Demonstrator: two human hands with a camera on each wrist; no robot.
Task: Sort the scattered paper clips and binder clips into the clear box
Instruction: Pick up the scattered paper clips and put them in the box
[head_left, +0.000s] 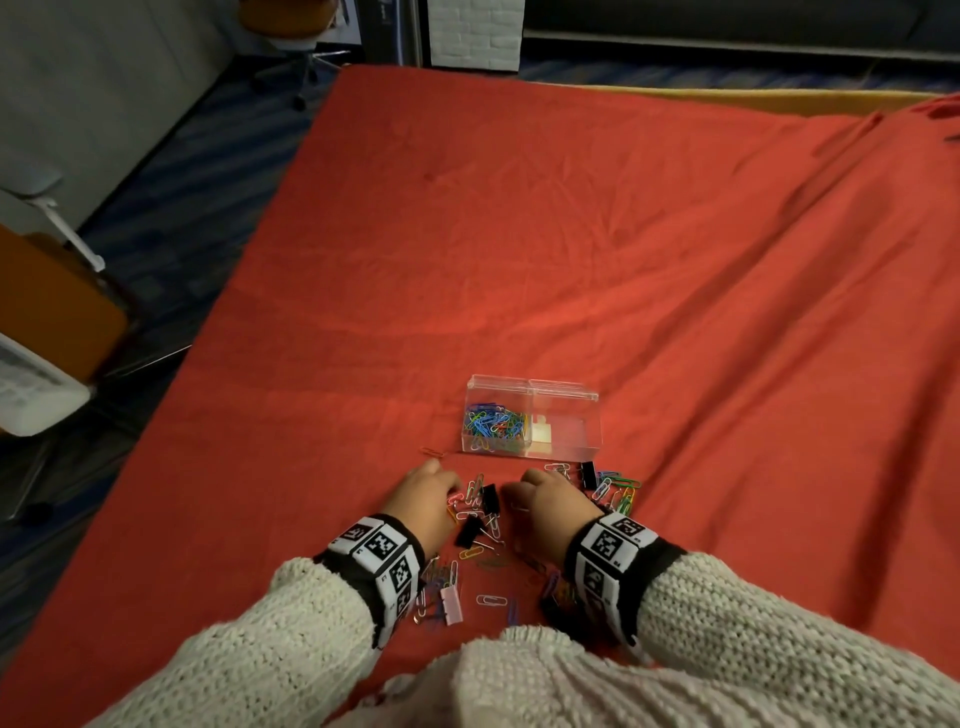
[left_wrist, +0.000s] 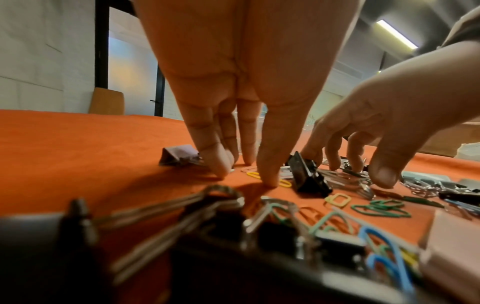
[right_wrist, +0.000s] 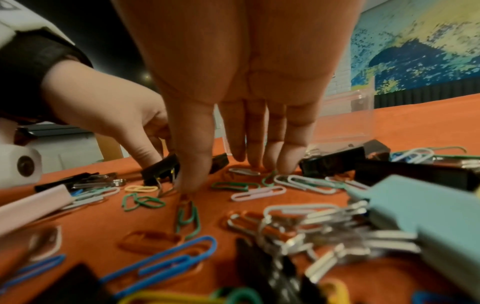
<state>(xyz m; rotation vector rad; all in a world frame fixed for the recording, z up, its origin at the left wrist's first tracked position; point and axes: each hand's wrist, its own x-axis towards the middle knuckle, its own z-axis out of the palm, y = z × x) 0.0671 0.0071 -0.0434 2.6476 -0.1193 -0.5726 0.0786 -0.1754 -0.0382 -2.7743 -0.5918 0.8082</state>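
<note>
Clear box (head_left: 563, 441) sits on the red cloth (head_left: 571, 234) just beyond both hands. It has two compartments side by side; its long axis runs left-right across the view, open top facing up. Left compartment holds a heap of coloured paper clips (head_left: 493, 423). Right compartment shows only a pale patch, no clips that I can make out.

Loose clips lie between the box and the person. Black binder clip (head_left: 491, 499) sits between the hands, long axis roughly toward the box; another black binder clip (head_left: 588, 474) lies near the box's front right corner. Pink binder clip (head_left: 451, 605) lies close to the left wrist. One lone paper clip (head_left: 434, 452) is off left of the box.

Left hand (head_left: 428, 493): fingertips (left_wrist: 270, 179) down on the cloth over a yellow paper clip (left_wrist: 253, 175), nothing plainly held. Right hand (head_left: 545, 496): fingers straight, tips down among the clips, holding nothing that shows.

Risks, as I judge them:
- Thin clips lie flat on soft cloth; a pinch may slip or bunch the fabric.
- Clips may be interlinked and drag neighbours along.
- Binder clips could land in the paper-clip side.
- A knuckle could nudge the light box.
</note>
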